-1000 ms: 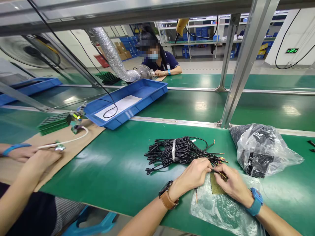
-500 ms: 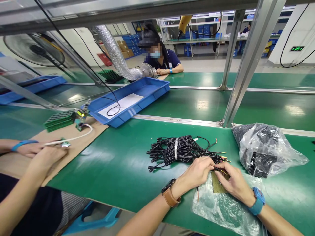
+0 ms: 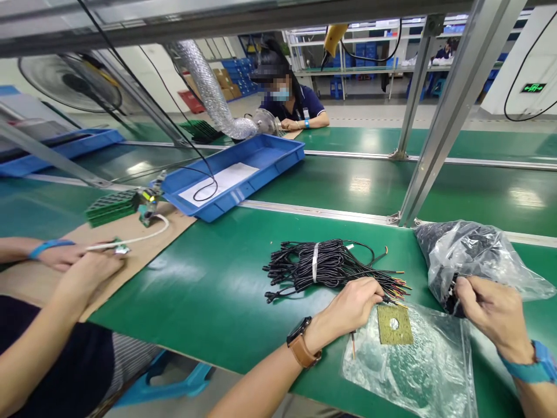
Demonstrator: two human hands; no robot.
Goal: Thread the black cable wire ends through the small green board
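While the left hand (image 3: 359, 303) keeps its grip closed, with thumb and fingertips pinched together, a black cable (image 3: 386, 299) is held in it, its thin coloured wire ends pointing right. Below that hand, another wire end (image 3: 353, 343) with reddish tips shows on the near side; whether it belongs to the same cable I cannot tell. The right hand (image 3: 494, 310) is at the near left side of a clear bag (image 3: 474, 247), its fingers curled and its thumb bent in against them beside the dark pieces there; whether its grip is closed on one of them is hidden.

That bag lies on the right of the counter (image 3: 209, 302), bulging with small black pieces. Left of it lies a bundle of black cables (image 3: 335, 270), wrapped by a white band (image 3: 315, 262), with connectors to the left and bare coloured ends to the right. Near the person, between the two hands, a flat plastic bag (image 3: 430, 371) is spread out, and on it rests a square yellowish pad (image 3: 386, 335) with a round hole.

Farther off to the left, a blue tray (image 3: 256, 188) contains white paper (image 3: 232, 176) with a loop of thin black cord (image 3: 214, 183) over it. At the far left, a co-worker's hands (image 3: 93, 267) are at a white cable (image 3: 150, 237) above brown cardboard (image 3: 139, 264).
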